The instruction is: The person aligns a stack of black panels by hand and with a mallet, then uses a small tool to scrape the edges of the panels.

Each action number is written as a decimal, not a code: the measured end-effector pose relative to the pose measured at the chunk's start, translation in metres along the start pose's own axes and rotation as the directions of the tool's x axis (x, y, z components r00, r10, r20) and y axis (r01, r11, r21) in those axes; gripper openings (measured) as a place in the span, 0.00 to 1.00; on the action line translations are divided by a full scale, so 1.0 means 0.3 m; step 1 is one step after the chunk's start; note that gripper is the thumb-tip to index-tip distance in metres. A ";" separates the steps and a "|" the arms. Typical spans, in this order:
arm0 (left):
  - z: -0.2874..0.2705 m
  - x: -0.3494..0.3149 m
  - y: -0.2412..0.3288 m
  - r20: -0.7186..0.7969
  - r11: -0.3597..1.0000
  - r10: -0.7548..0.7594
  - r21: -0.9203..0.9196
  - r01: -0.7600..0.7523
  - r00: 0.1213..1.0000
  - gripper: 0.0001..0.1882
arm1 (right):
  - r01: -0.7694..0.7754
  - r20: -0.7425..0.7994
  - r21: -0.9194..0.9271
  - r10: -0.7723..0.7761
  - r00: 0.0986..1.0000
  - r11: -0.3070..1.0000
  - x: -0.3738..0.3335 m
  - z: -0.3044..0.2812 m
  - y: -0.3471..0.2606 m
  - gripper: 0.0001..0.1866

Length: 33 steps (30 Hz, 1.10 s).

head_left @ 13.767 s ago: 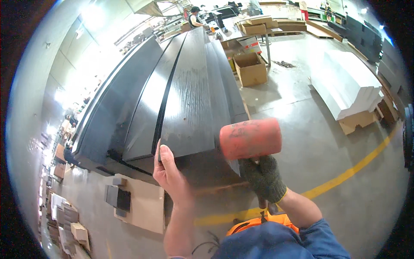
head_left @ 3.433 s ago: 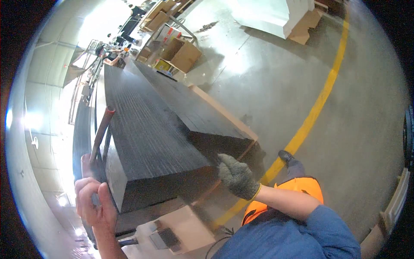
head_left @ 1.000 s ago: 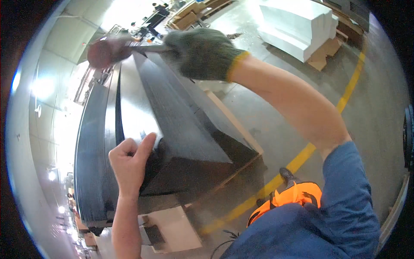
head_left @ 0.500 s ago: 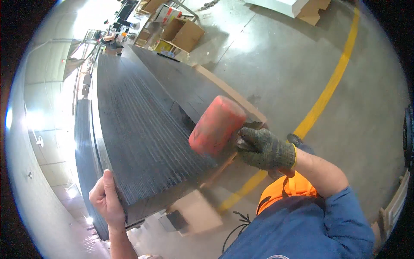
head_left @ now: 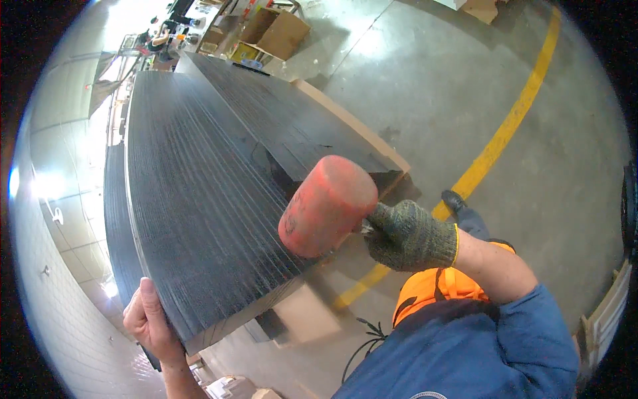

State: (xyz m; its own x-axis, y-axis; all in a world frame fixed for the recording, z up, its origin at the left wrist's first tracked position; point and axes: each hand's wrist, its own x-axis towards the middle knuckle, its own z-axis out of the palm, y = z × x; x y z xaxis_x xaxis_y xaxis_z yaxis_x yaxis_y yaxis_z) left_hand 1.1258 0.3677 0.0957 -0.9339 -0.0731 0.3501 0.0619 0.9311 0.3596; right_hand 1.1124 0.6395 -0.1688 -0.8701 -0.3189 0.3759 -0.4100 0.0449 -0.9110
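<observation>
A red mallet (head_left: 327,206) with a thick cylindrical head is in my right hand (head_left: 413,238), which wears a dark knitted glove with a yellow cuff. The fingers are closed round its handle, most of which the glove hides. The mallet head hangs over the right side of a long black wood-grain panel (head_left: 206,193); whether it touches cannot be made out. At the panel's near left corner, my bare left hand (head_left: 154,322) grips the edge, its thumb along the side and its fingers partly hidden.
Another dark panel stack (head_left: 312,143) lies to the right on cardboard (head_left: 359,123). More dark boards (head_left: 118,219) stand along the left. An open cardboard box (head_left: 282,36) is at the far end, near a person (head_left: 161,41). A yellow floor line (head_left: 502,143) curves along the right.
The mallet has shifted slightly left and down, its round face turned more toward me. My left hand and the panel's near corner sit lower and farther left in view.
</observation>
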 end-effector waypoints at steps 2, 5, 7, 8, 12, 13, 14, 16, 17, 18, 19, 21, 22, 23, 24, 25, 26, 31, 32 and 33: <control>-0.013 0.000 0.002 0.006 1.000 -0.019 -0.001 0.019 1.000 0.24 | 0.013 0.052 -0.052 -0.010 0.999 0.999 -0.005 -0.013 -0.011 0.15; -0.031 0.007 0.003 0.066 0.999 0.030 -0.012 -0.029 0.997 0.21 | 0.038 0.179 -0.101 -0.019 0.984 0.994 -0.011 -0.002 0.006 0.15; -0.013 0.007 0.011 0.020 0.995 0.048 0.082 -0.050 0.999 0.24 | -0.034 0.070 -0.042 0.037 0.997 0.999 -0.017 0.004 0.016 0.16; -0.005 0.007 0.012 0.023 0.996 0.045 0.076 -0.047 0.999 0.24 | -0.040 0.072 -0.046 0.043 0.996 0.998 -0.021 -0.003 0.011 0.16; -0.044 -0.001 -0.024 0.019 0.999 0.029 0.045 -0.030 0.999 0.22 | -0.072 0.192 -0.111 0.092 0.977 0.991 -0.036 -0.008 0.019 0.18; -0.053 -0.001 -0.031 0.044 0.997 0.053 0.056 -0.055 0.998 0.20 | -0.081 0.164 -0.069 0.091 0.982 0.994 -0.041 -0.005 0.030 0.18; -0.055 -0.002 -0.035 0.046 0.997 0.052 0.053 -0.054 0.998 0.20 | -0.084 0.164 -0.070 0.095 0.982 0.994 -0.046 0.001 0.038 0.18; -0.057 0.001 -0.034 0.051 0.996 0.071 0.044 -0.073 0.996 0.20 | -0.127 0.054 -0.004 0.127 0.990 0.992 -0.056 0.013 0.049 0.18; -0.066 0.001 -0.040 0.054 0.996 0.071 0.043 -0.073 0.996 0.20 | -0.130 0.053 -0.004 0.130 0.990 0.992 -0.057 0.008 0.047 0.18; -0.082 0.000 -0.050 0.071 0.993 0.073 0.083 -0.079 0.995 0.20 | -0.149 0.161 -0.071 0.158 0.974 0.986 -0.057 -0.002 0.042 0.18; -0.088 -0.002 -0.054 0.088 0.989 0.075 0.123 -0.085 0.993 0.20 | -0.160 0.266 -0.140 0.193 0.945 0.977 -0.058 -0.006 0.041 0.19; -0.091 -0.005 -0.058 0.073 0.989 0.082 0.118 -0.090 0.994 0.20 | -0.161 0.195 -0.093 0.176 0.965 0.983 -0.063 0.004 0.058 0.19; -0.090 -0.008 -0.057 0.055 0.989 0.086 0.113 -0.092 0.995 0.21 | -0.155 0.126 -0.046 0.160 0.979 0.987 -0.068 0.009 0.068 0.19; -0.091 -0.010 -0.050 0.058 0.989 0.084 0.114 -0.090 0.995 0.21 | -0.158 0.127 -0.045 0.163 0.978 0.986 -0.075 0.017 0.076 0.19; -0.093 -0.012 -0.041 0.078 0.991 0.057 0.116 -0.066 0.995 0.20 | -0.154 0.099 0.008 0.153 0.983 0.988 -0.083 0.026 0.083 0.18; -0.093 -0.010 -0.038 0.098 0.992 0.033 0.117 -0.044 0.995 0.20 | -0.149 0.068 0.059 0.145 0.987 0.987 -0.086 0.030 0.084 0.18; -0.096 -0.010 -0.047 0.101 0.992 0.034 0.114 -0.045 0.994 0.20 | -0.153 0.066 0.057 0.149 0.987 0.987 -0.084 0.028 0.077 0.18; -0.164 -0.017 -0.149 0.047 0.982 0.054 0.176 -0.062 0.997 0.20 | -0.139 0.131 -0.066 0.147 0.980 0.988 -0.078 0.041 0.089 0.18; -0.162 -0.017 -0.153 0.049 0.983 0.052 0.174 -0.059 0.997 0.20 | -0.133 0.018 -0.019 0.134 0.991 0.991 -0.083 0.050 0.099 0.18; -0.157 -0.017 -0.155 0.044 0.986 0.073 0.149 -0.079 0.996 0.20 | -0.136 0.020 -0.020 0.137 0.990 0.990 -0.085 0.053 0.100 0.18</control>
State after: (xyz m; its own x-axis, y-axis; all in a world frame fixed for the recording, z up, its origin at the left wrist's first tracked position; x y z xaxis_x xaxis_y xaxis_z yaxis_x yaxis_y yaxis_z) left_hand 1.1444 0.3078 0.1180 -0.9415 0.0110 0.3369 0.0823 0.9767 0.1980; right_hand 1.1266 0.6339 -0.2084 -0.9124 -0.3283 0.2444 -0.2931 0.1071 -0.9501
